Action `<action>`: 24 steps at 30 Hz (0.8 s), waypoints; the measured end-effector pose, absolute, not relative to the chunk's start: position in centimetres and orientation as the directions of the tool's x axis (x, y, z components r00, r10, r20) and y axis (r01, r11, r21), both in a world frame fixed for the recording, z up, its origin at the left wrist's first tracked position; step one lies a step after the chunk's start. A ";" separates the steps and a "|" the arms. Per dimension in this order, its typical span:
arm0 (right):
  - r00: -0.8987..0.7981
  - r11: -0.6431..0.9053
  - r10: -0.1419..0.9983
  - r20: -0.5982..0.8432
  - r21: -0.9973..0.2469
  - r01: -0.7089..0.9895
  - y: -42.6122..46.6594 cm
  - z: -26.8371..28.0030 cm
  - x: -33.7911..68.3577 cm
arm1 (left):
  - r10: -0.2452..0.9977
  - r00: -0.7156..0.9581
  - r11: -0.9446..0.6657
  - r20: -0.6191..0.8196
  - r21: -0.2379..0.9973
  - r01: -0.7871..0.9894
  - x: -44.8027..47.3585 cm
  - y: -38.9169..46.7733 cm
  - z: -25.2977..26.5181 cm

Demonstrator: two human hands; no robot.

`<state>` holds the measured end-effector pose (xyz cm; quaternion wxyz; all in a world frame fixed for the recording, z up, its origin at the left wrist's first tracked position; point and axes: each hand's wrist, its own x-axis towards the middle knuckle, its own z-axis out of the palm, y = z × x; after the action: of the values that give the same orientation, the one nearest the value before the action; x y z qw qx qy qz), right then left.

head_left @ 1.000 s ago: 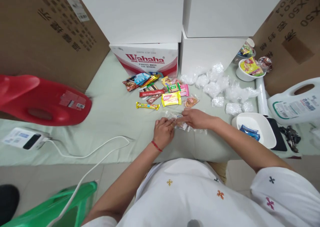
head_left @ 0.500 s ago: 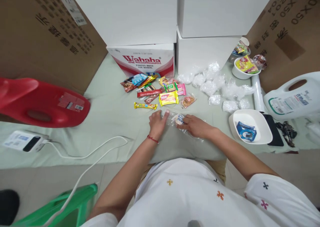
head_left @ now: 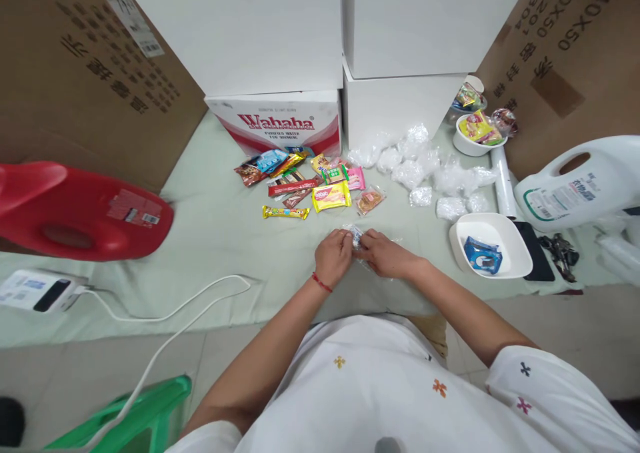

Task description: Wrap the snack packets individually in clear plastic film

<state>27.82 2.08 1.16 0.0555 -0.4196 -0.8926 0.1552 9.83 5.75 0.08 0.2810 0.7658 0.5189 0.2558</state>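
Observation:
A small packet with blue print (head_left: 355, 235), with crinkled clear plastic about it, lies on the cloth between my hands. My left hand (head_left: 333, 258) is closed at its left side, fingertips gripping the plastic. My right hand (head_left: 386, 253) pinches the other side, and the fingers of both hands nearly meet. Clear film shows under the right fingers; most of the packet is hidden. Just beyond are a yellow nabati wafer pack (head_left: 331, 196), a brown snack in clear wrap (head_left: 371, 200) and a slim yellow snack bar (head_left: 285, 212).
Several crumpled clear plastic bundles (head_left: 421, 163) lie at back right. A white bowl (head_left: 520, 261) holds blue packets; another bowl (head_left: 470, 145) holds snacks. A white jug (head_left: 575, 190), keys (head_left: 563, 253), red jug (head_left: 135, 216), white cable (head_left: 200, 303) and Wahaha box (head_left: 280, 123) surround the area.
My left hand has moved right and closed in on the packet, now close against the right hand. My right hand keeps its grip. The whole view has shifted slightly.

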 end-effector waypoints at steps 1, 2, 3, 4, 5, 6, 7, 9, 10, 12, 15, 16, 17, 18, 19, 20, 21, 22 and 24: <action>-0.642 0.603 0.767 0.001 -0.344 0.720 1.5 0.9 28.0 | 0.949 0.304 -0.272 0.087 0.712 0.648 9.7 5.8 0.0; -0.639 0.606 0.769 0.038 -0.365 0.707 0.9 0.5 28.3 | 0.958 0.276 -0.246 0.078 0.720 0.649 9.5 5.9 -0.2; -0.630 0.606 0.773 0.078 -0.383 0.697 0.2 0.1 28.6 | 0.965 0.248 -0.229 0.083 0.726 0.648 9.5 6.0 -0.3; -0.615 0.604 0.780 0.115 -0.395 0.692 -0.4 -0.4 28.8 | 0.970 0.222 -0.225 0.103 0.732 0.644 9.5 6.1 -0.5; -0.596 0.597 0.790 0.144 -0.402 0.694 -1.0 -0.9 29.0 | 0.972 0.196 -0.229 0.132 0.737 0.636 9.6 6.2 -0.7; -0.578 0.588 0.800 0.162 -0.404 0.700 -1.5 -1.3 29.2 | 0.972 0.168 -0.233 0.162 0.742 0.629 9.8 6.3 -1.0; -0.562 0.577 0.810 0.170 -0.404 0.710 -2.0 -1.7 29.2 | 0.974 0.133 -0.227 0.184 0.745 0.627 10.1 6.3 -1.3; -0.533 0.552 0.829 0.173 -0.408 0.727 -2.7 -2.2 29.2 | 0.982 0.045 -0.169 0.183 0.748 0.642 10.5 6.4 -1.8; -0.523 0.543 0.835 0.173 -0.418 0.728 -3.0 -2.2 29.2 | 0.987 0.005 -0.127 0.163 0.744 0.656 10.7 6.5 -2.1; -0.521 0.540 0.833 0.183 -0.470 0.698 -3.3 -1.9 29.2 | 0.994 -0.037 -0.046 0.098 0.724 0.688 10.8 6.7 -2.3; -0.463 0.494 0.857 0.227 -0.619 0.610 -3.4 -1.4 29.7 | 0.999 0.031 -0.005 -0.027 0.669 0.744 10.8 6.7 -2.1; -0.376 0.433 0.896 0.237 -0.655 0.619 -3.3 -1.3 30.0 | 0.996 0.067 -0.016 -0.054 0.650 0.760 10.8 6.6 -2.0; -0.257 0.344 0.939 0.230 -0.668 0.659 -3.1 -1.2 30.2 | 0.993 0.096 -0.032 -0.067 0.635 0.772 10.8 6.5 -1.8; -0.123 0.230 0.971 0.205 -0.655 0.720 -3.0 -1.3 30.4 | 0.991 0.115 -0.046 -0.070 0.623 0.781 10.9 6.3 -1.6; -0.001 0.105 0.986 0.168 -0.613 0.783 -2.8 -1.4 30.5 | 0.990 0.124 -0.055 -0.069 0.615 0.786 11.0 6.1 -1.4; 0.084 -0.002 0.989 0.124 -0.552 0.834 -2.7 -1.4 30.6 | 0.990 0.127 -0.060 -0.066 0.613 0.788 11.2 5.8 -1.2; 0.123 -0.071 0.990 0.074 -0.489 0.869 -2.7 -1.5 30.5 | 0.989 0.131 -0.064 -0.063 0.618 0.784 11.4 5.6 -1.0; 0.129 -0.104 0.991 0.026 -0.441 0.891 -2.7 -1.5 30.3 | 0.988 0.141 -0.071 -0.062 0.630 0.773 11.5 5.3 -0.9; 0.094 -0.099 0.995 -0.033 -0.411 0.906 -3.0 -1.3 29.8 | 0.978 0.198 -0.101 -0.065 0.683 0.724 11.8 4.8 -0.7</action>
<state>29.84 -3.03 -1.26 0.1447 -0.7252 -0.6555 0.1533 11.83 4.77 -0.66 0.3038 0.7119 0.5976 0.2091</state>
